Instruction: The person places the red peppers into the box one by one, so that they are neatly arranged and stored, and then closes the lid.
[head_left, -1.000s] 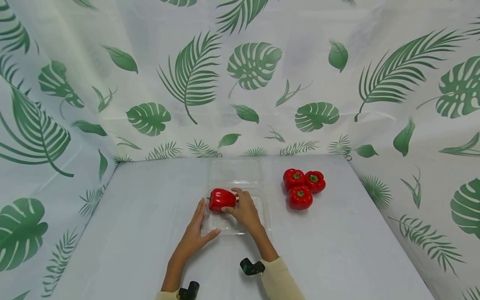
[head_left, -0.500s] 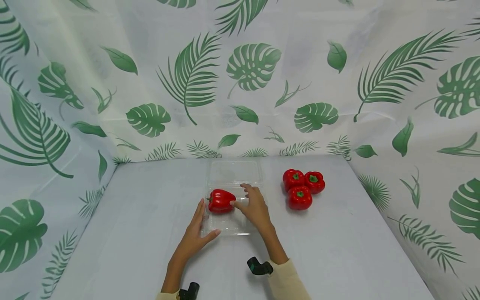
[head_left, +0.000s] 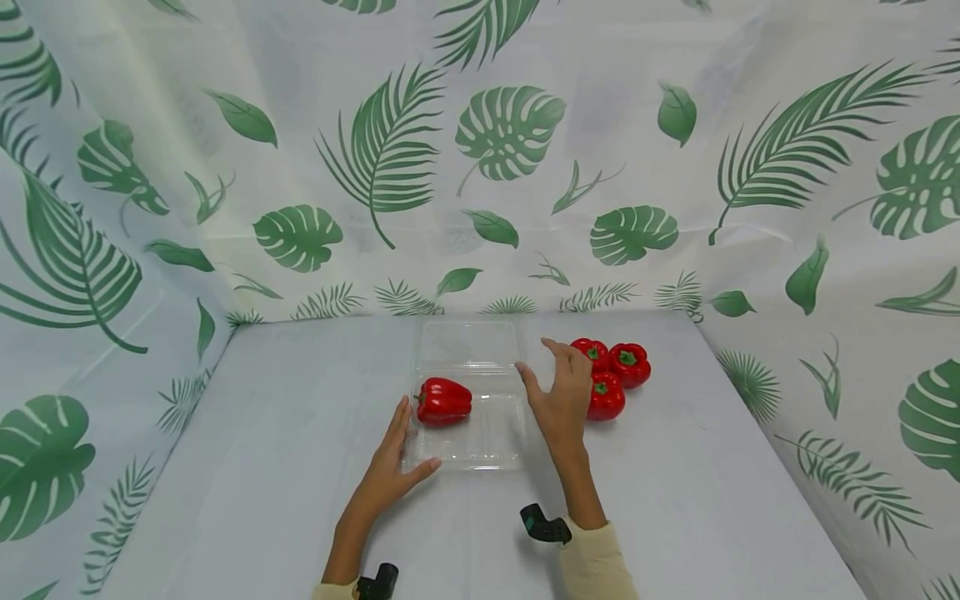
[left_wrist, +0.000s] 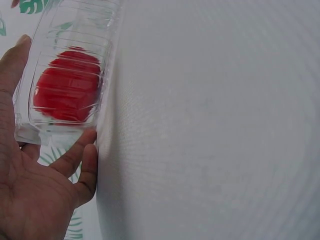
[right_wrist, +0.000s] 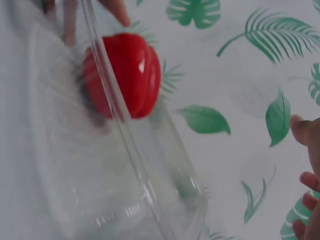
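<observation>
A red bell pepper [head_left: 444, 402] lies on its side in the left part of a clear plastic clamshell box [head_left: 498, 429], whose lid [head_left: 468, 343] is folded back. My left hand [head_left: 388, 471] rests along the box's left side, fingers and thumb spread. In the left wrist view the pepper [left_wrist: 70, 85] shows through the ribbed wall, with the hand [left_wrist: 40, 185] around that corner. My right hand [head_left: 562, 402] holds nothing; thumb and fingers are apart. It is in front of part of a cluster of red bell peppers [head_left: 606, 397]; whether it touches them I cannot tell.
Two more red peppers, one at the back [head_left: 591, 352] and one at the right [head_left: 630, 365], belong to the cluster. A white-covered table [head_left: 712, 483] bears everything. Behind it hangs a leaf-patterned sheet [head_left: 420, 275]. Dark cameras sit at both wrists.
My right hand has let go of the pepper in the box and moved right, over to the pepper cluster. The left hand and the box have stayed put.
</observation>
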